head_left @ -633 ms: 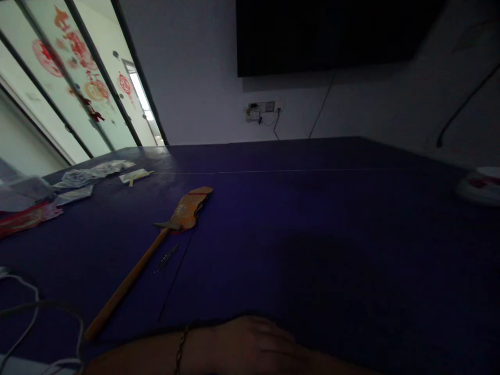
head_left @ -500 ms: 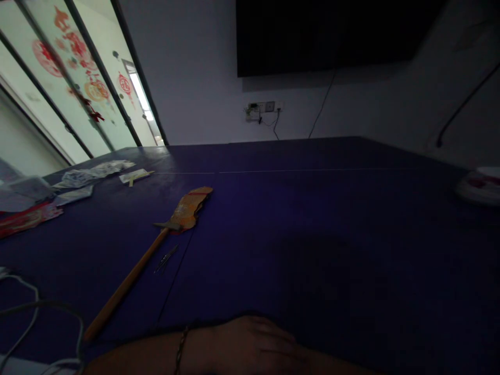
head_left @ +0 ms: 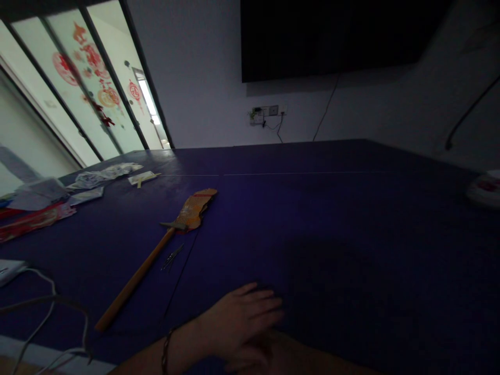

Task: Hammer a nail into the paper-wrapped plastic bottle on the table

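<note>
Table's left edge: red packet (head_left: pixel 37 221) and crumpled plastic packaging (head_left: pixel 105 174) lie along this side of the purple table (head_left: pixel 250 224).
Near left corner: white device (head_left: pixel 11 272) with a looping white cable (head_left: pixel 50 307).
Hammer: (head_left: pixel 136 278) flat and slanting, its wooden handle ending near the near edge, its head overlapping the tan sole-shaped piece (head_left: pixel 191 211).
Thin metal pins: (head_left: pixel 172 258) a small bunch just right of the handle.
Left hand: (head_left: pixel 234 323) over the near edge, laid across the right hand, fingers stretched out, slightly apart, holding nothing.
Right hand: (head_left: pixel 265 357) mostly covered and dark; cannot tell how its fingers stand.
Right edge: bare surface spans from the hammer to a cut-off white-and-red object (head_left: pixel 486 190).
</note>
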`<state>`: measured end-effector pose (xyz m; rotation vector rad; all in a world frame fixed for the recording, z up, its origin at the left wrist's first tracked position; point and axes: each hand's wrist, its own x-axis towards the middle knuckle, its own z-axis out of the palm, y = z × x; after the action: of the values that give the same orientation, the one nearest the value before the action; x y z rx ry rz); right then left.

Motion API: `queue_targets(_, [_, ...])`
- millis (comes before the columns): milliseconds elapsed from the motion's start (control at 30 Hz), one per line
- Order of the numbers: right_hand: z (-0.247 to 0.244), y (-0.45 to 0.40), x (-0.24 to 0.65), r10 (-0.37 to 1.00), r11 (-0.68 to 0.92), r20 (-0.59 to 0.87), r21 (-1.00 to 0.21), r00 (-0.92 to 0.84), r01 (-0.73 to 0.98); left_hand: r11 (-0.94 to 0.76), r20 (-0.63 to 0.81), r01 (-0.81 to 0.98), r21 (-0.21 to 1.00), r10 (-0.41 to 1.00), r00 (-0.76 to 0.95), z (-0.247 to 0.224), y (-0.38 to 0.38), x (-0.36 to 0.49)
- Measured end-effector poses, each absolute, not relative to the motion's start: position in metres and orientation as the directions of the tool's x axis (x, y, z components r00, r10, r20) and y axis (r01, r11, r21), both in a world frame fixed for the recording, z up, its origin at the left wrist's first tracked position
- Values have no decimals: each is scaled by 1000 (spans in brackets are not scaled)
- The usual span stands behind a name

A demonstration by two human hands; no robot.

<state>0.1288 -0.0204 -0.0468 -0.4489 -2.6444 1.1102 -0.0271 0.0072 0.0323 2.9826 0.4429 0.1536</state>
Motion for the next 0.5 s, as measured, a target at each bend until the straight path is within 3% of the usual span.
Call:
queue_targets(100, [-48, -19, 131, 265, 683, 139, -725, -954, 84, -710, 245, 703, 44, 690, 681, 24, 16, -58])
queue_targets(167, [-47, -19, 132, 250, 689, 151, -722, -956, 67, -460, 343, 887, 31, 839, 423, 6, 22, -83])
queue_targets(267, [-42, -19, 133, 272, 709, 152, -699, -950, 91, -180, 427, 983, 35, 892, 148, -24, 29, -119])
queue_targets(367, [-34, -18, 132, 238, 744, 148, -663, -960, 82, -20, 381, 999, 38, 925, 4, -43, 32, -142])
queue_targets(500, [-29, -16, 130, 180, 813, 130, -578, -975, 72, 25, 264, 999, 23, 964, -30, -44, 33, -147])
